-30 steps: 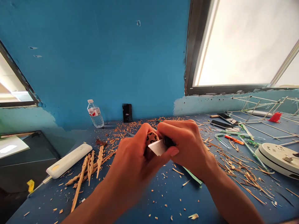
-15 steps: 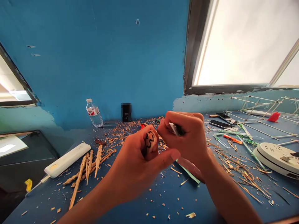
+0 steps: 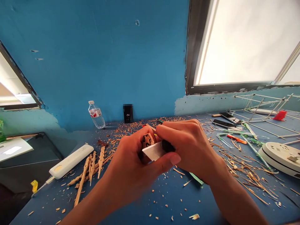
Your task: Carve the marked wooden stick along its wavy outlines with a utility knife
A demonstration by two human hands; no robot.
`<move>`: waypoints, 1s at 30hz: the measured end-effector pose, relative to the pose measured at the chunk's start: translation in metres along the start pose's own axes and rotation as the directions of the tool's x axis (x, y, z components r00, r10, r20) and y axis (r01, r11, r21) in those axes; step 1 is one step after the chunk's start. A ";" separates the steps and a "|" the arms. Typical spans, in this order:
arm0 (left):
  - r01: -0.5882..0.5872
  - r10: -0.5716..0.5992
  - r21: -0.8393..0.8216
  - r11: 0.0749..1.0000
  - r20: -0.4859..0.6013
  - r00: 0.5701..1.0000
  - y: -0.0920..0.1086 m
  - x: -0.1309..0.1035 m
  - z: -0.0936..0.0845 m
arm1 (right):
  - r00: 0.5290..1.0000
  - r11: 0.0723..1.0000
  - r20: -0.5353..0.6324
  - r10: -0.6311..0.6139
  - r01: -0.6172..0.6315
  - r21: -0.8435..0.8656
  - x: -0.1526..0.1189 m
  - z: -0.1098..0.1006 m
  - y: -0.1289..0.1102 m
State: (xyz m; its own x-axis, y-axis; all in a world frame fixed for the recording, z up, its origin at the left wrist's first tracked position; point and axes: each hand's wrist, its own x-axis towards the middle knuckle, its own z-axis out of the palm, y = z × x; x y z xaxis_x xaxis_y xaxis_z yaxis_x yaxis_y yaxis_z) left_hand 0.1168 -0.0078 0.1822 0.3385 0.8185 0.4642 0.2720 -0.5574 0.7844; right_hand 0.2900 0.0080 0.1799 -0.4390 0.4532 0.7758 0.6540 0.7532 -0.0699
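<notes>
My left hand [image 3: 131, 162] is wrapped round a small piece of wood [image 3: 147, 140] with black wavy lines on it; most of the piece is hidden in the fingers. Closed on a knife with a dark handle, my right hand [image 3: 189, 142] comes in from the right. The knife's broad, pale blade [image 3: 153, 151] lies across the front of the wood, close to my left thumb. Whether its edge touches the wood I cannot tell. Both hands meet above the blue tabletop [image 3: 136, 209].
Carved wooden sticks [image 3: 92, 165] lie at the left beside a white power strip [image 3: 71, 161]. A water bottle [image 3: 97, 115] and a black box [image 3: 128, 114] stand by the wall. At the right are wood shavings [image 3: 246, 175], an orange cutter [image 3: 236, 139], phones [image 3: 226, 124], a stick frame [image 3: 264, 122] and a round white device [image 3: 281, 159].
My right hand has turned and brought the blade down and left against the front of the marked wood. My left hand keeps its hold. The whole view has shifted slightly.
</notes>
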 end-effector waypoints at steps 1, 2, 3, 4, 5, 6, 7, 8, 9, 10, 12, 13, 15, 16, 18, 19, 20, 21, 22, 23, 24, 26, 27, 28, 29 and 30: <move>-0.009 0.009 0.013 1.000 0.001 1.000 0.000 0.000 0.000 | 1.000 1.000 0.007 -0.005 0.005 0.004 0.000 0.000 0.000; -0.021 0.021 0.031 0.999 -0.002 1.000 0.000 0.000 -0.001 | 1.000 1.000 0.011 -0.008 0.007 0.007 0.000 0.000 0.000; -0.032 0.033 0.058 0.998 -0.005 0.999 -0.001 0.000 -0.001 | 1.000 1.000 0.015 -0.008 0.008 0.011 0.000 0.001 0.001; -0.042 0.044 0.092 0.995 -0.014 0.999 -0.001 -0.001 -0.001 | 1.000 1.000 0.017 -0.002 0.002 0.013 -0.001 0.002 0.000; -0.054 0.057 0.126 0.991 -0.027 0.998 -0.002 -0.001 -0.001 | 1.000 1.000 0.014 0.009 -0.009 0.011 -0.001 0.003 0.000; -0.066 0.073 0.154 0.986 -0.040 0.997 -0.003 -0.001 -0.001 | 1.000 1.000 0.011 0.029 -0.029 0.010 -0.001 0.004 -0.001; -0.082 0.092 0.173 0.982 -0.050 0.995 -0.004 -0.001 -0.001 | 0.999 0.999 0.002 0.051 -0.051 0.007 -0.001 0.006 -0.002; -0.094 0.105 0.179 0.979 -0.053 0.993 -0.005 -0.001 -0.001 | 0.997 0.997 -0.013 0.074 -0.074 0.006 -0.001 0.008 -0.003; -0.103 0.113 0.172 0.980 -0.053 0.992 -0.007 -0.001 -0.001 | 0.995 0.995 -0.029 0.097 -0.097 0.006 0.000 0.010 -0.004; -0.105 0.114 0.156 0.982 -0.052 0.992 -0.007 -0.001 0.000 | 0.992 0.993 -0.043 0.115 -0.114 0.005 0.000 0.012 -0.004; -0.088 0.094 0.121 0.989 -0.045 0.995 -0.008 0.000 0.001 | 0.991 0.993 -0.066 0.120 -0.120 0.005 0.000 0.014 -0.004; -0.076 0.080 0.099 0.992 -0.039 0.996 -0.008 0.001 0.001 | 0.992 0.994 -0.071 0.106 -0.106 0.008 0.001 0.015 -0.004; -0.050 0.051 0.039 0.998 -0.020 0.998 -0.006 0.001 0.002 | 0.995 0.997 -0.064 0.070 -0.068 0.033 0.002 0.015 -0.002; -0.035 0.035 0.004 0.999 -0.009 0.999 -0.005 0.001 0.003 | 0.997 0.997 -0.058 0.054 -0.051 0.054 0.003 0.014 -0.001; -0.009 0.009 -0.045 0.999 0.011 1.000 -0.001 0.001 0.002 | 0.999 0.995 -0.037 0.038 -0.034 0.093 0.003 0.013 0.001; -0.001 0.002 -0.046 0.999 0.011 1.000 0.000 0.001 0.001 | 0.999 0.994 -0.029 0.035 -0.032 0.106 0.003 0.013 0.001; 0.004 -0.004 -0.029 1.000 0.007 1.000 0.001 0.001 0.001 | 0.999 0.993 -0.022 0.034 -0.032 0.113 0.003 0.012 0.001; 0.009 -0.009 0.001 1.000 0.006 1.000 0.003 0.002 0.000 | 0.999 0.993 -0.017 0.035 -0.033 0.115 0.003 0.012 0.001; 0.019 -0.019 0.040 0.999 0.011 1.000 0.004 0.001 -0.001 | 0.999 0.993 -0.011 0.035 -0.034 0.117 0.003 0.012 0.001; 0.028 -0.029 0.082 0.996 0.014 0.999 0.004 0.001 -0.002 | 0.999 0.992 -0.003 0.035 -0.035 0.120 0.003 0.011 0.001; 0.027 -0.028 0.119 0.992 0.008 1.000 0.004 0.001 -0.003 | 0.999 0.992 0.005 0.037 -0.038 0.122 0.003 0.011 0.001; 0.011 -0.011 0.179 0.984 -0.001 1.000 0.004 0.000 -0.003 | 0.999 0.992 0.020 0.049 -0.051 0.114 0.002 0.009 0.000; -0.004 0.006 0.191 0.982 -0.007 1.000 0.003 -0.001 -0.002 | 0.998 0.992 0.030 0.060 -0.062 0.107 0.002 0.009 0.000; -0.018 0.021 0.190 0.982 -0.011 1.000 0.002 -0.002 -0.002 | 0.997 0.992 0.042 0.070 -0.074 0.102 0.002 0.008 -0.001; -0.023 0.025 0.181 0.983 -0.010 1.000 0.001 -0.002 -0.001 | 0.995 0.991 0.056 0.078 -0.083 0.101 0.001 0.007 -0.002; -0.022 0.022 0.167 0.986 -0.001 1.000 -0.001 -0.003 -0.001 | 0.994 0.990 0.070 0.081 -0.089 0.108 0.001 0.006 -0.003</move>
State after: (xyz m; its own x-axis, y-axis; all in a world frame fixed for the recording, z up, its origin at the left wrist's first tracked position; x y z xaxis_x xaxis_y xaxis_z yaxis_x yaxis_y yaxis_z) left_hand 0.1146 -0.0095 0.1811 0.3439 0.8060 0.4817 0.4112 -0.5905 0.6945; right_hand 0.2840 0.0092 0.1765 -0.4261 0.5450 0.7221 0.6197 0.7574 -0.2059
